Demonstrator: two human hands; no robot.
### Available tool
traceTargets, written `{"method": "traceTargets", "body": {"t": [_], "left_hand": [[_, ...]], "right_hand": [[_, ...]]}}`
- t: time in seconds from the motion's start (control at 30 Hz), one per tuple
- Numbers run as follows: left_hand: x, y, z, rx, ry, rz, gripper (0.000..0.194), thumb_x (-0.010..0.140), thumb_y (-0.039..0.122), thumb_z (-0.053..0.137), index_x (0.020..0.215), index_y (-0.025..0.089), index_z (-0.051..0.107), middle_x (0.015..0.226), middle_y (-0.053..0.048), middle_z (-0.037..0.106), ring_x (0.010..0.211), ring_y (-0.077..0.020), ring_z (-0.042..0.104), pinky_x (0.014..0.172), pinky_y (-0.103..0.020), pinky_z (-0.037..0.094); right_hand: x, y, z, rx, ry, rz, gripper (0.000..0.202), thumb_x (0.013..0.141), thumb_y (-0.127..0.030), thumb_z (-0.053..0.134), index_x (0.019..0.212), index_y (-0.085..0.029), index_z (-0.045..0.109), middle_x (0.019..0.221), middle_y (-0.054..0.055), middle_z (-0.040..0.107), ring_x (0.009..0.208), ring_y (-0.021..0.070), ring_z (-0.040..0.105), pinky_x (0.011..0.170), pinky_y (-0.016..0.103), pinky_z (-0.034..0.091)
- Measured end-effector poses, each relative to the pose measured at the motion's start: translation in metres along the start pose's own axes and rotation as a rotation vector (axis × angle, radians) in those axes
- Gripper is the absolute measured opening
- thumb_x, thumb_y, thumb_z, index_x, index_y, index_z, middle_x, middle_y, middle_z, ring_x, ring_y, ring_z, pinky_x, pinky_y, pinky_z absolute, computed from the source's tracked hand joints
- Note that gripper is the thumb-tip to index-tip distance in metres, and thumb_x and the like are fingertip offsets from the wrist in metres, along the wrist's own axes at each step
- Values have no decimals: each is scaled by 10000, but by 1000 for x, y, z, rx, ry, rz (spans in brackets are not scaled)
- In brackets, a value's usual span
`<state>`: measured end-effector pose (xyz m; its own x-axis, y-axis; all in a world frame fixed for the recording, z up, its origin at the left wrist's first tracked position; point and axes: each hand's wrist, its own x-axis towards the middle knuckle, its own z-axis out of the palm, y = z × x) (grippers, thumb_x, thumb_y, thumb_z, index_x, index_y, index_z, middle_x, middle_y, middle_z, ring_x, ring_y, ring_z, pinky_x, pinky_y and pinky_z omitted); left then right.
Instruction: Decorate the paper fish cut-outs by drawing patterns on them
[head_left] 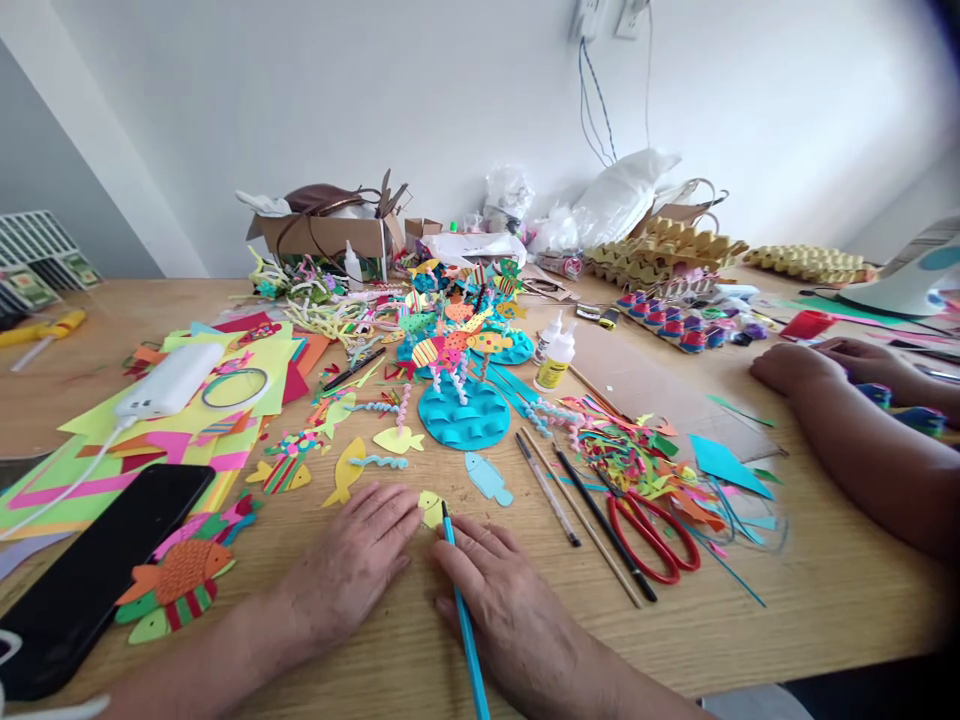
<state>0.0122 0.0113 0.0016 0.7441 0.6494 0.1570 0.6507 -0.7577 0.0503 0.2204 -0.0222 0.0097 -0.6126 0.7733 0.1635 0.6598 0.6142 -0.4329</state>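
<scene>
Between my two hands a small yellow paper fish [430, 508] lies flat on the table, partly covered by fingers. My left hand [356, 560] rests palm down, its fingertips together and pinning the fish's left edge. My right hand [499, 590] is closed around a light-blue felt-tip pen [466, 620], whose dark tip points at the fish. Just beyond are a pale-blue paper fish [487, 478], a yellow fish [346, 472] with a curly blue strip, and another pale-yellow fish [398, 440]. A blue round base [463, 418] bears paper fish on curly stems.
Red-handled scissors [652, 535], a black pencil [604, 520] and paper scraps [630, 450] lie right. A black phone [97, 570], decorated fish [184, 575] and coloured sheets [90, 450] lie left. Glue bottles [555, 360] stand behind. Another person's arms [862, 430] rest at right.
</scene>
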Motion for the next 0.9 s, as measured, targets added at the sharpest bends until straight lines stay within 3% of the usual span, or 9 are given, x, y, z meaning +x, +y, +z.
{"method": "traceTargets", "body": {"t": [0.23, 0.33, 0.47, 0.6, 0.77, 0.9], "left_hand": [[-2, 4, -2, -5, -128, 69, 525, 830, 156, 573, 1334, 182, 431, 1398, -81, 457, 1296, -274, 386, 1065, -486, 324], [-9, 6, -1, -10, -128, 63, 541, 837, 188, 574, 1352, 202, 409, 1397, -83, 458, 1290, -283, 394, 1061, -504, 319], [-9, 4, -3, -61, -33, 61, 415, 860, 157, 496, 1272, 208, 490, 1305, -77, 549, 1235, -264, 455, 1056, -481, 337], [5, 0, -5, -181, 63, -74, 393, 845, 76, 393, 1187, 216, 529, 1195, -62, 584, 1140, -212, 516, 996, -398, 418], [25, 2, -5, -250, -12, -155, 304, 823, 112, 495, 1109, 198, 551, 1137, -69, 579, 1092, -238, 512, 956, -428, 424], [36, 3, -10, -232, -109, -232, 199, 802, 138, 561, 996, 180, 569, 1051, -62, 573, 1034, -245, 506, 912, -420, 420]], "right_hand": [[-10, 19, -18, 3, -49, -179, 151, 889, -229, 514, 1029, -176, 536, 1067, 86, 651, 1092, 229, 541, 950, 387, 407], [-12, 27, -21, -4, -23, -207, 140, 897, -221, 503, 1023, -173, 541, 1020, 94, 659, 1045, 216, 571, 920, 373, 423], [-7, 26, -19, -52, 77, -97, 138, 851, -171, 548, 989, -170, 550, 973, 105, 659, 934, 218, 605, 814, 346, 467], [8, 17, -12, -68, 65, 63, 236, 768, -142, 635, 985, -167, 546, 915, 88, 662, 856, 226, 603, 752, 337, 477], [23, 14, -4, 21, 78, 197, 342, 732, -192, 688, 1037, -161, 537, 993, 96, 641, 935, 256, 577, 798, 383, 465], [22, 16, -2, 51, 95, 190, 366, 734, -154, 670, 1072, -177, 531, 1029, 85, 632, 957, 254, 564, 813, 386, 455]]}}
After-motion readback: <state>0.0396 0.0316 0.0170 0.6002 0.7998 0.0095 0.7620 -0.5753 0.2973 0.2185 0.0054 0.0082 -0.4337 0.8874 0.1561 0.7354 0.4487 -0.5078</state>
